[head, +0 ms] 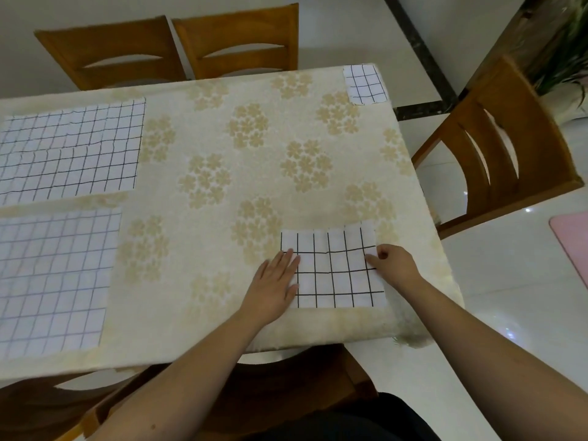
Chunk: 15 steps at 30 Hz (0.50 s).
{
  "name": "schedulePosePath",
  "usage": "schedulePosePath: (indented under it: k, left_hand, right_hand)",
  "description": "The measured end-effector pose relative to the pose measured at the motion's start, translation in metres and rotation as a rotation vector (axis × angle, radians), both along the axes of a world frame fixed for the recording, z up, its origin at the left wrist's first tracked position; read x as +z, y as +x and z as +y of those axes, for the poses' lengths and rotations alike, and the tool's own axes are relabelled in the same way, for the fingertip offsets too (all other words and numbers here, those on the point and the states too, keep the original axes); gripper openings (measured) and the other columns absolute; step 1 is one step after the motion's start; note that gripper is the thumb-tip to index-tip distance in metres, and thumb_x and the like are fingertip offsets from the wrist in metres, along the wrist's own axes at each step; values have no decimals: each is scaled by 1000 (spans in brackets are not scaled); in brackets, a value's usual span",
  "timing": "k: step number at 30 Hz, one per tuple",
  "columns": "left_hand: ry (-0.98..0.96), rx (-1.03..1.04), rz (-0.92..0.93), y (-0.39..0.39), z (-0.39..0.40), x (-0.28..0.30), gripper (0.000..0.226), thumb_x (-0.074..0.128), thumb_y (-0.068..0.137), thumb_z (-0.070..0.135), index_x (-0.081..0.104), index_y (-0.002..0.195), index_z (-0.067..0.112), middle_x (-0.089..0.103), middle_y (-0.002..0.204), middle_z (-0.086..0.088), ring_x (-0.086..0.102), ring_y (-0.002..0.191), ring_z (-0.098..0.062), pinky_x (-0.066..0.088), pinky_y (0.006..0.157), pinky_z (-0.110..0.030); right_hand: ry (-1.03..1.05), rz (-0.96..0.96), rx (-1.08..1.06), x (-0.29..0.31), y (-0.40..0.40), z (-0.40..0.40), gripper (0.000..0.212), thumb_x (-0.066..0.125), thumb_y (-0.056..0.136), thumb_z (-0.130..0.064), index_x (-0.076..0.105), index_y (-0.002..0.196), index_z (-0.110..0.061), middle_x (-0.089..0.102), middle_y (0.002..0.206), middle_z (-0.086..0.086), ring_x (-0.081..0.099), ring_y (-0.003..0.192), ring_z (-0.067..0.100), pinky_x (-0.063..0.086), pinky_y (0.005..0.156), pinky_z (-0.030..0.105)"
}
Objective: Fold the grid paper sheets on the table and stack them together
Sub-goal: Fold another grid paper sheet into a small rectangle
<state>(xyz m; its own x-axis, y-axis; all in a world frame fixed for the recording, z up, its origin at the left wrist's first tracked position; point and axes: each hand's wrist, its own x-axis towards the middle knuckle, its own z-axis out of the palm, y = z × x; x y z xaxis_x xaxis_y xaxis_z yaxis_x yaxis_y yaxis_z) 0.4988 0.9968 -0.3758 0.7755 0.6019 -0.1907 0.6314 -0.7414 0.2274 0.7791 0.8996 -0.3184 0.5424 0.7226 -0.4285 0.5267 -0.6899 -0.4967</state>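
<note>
Cream floral cloth covered the table (222, 148), with wooden chairs (178, 43) drawn up around it on a pale tiled floor. At the far left lay two unfolded grid sheets, the upper one (73, 148) creased across its middle, the lower one (57, 275) flatter and nearer the front edge; both seemed to wait their turn. Toward the near right corner sat the folded grid sheet (334, 268), reduced to a small rectangle. The left hand (275, 281) lay flat on its left edge, fingers straight and close together, pressing down, probably to pin the layers and sharpen the crease. The right hand (393, 265) rested on the sheet's right edge with its fingers curled under; whether they pinched the paper or merely pressed on it could not be told. Beyond, at the table's far right corner, a smaller folded piece (366, 84) lay alone, likely the start of the stack. Judging from this, one sheet was done, one nearly so, two untouched.
</note>
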Motion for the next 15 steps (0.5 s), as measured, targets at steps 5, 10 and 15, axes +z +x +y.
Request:
schedulePosePath:
  k: [5,10,15]
  left_hand:
    - [54,-25,65,-2,1,-11,60,22,102,47,16,155,21,9,162,-1,10,149,-19,7,118,-39]
    - [22,-2,95,-12,3,-19,62,11,102,53,15,155,22,11,162,-3,10,149,-19,10,117,-41]
    - [35,-6,72,-12,5,-20,62,11,102,53,17,155,21,9,162,-4,7,149,-20,10,117,-43]
  right_hand:
    - [7,-2,-36,-14,0,1,43,65,89,-26,33,62,-15,34,56,0,33,52,15,25,52,29]
    - [16,51,-173,-25,0,-1,14,65,89,-28,62,97,-18,61,83,-2,54,80,15,38,73,24]
    - [156,-30,-233,-29,-8,-1,26,60,91,-24,61,115,-14,62,87,0,59,76,18,43,66,29]
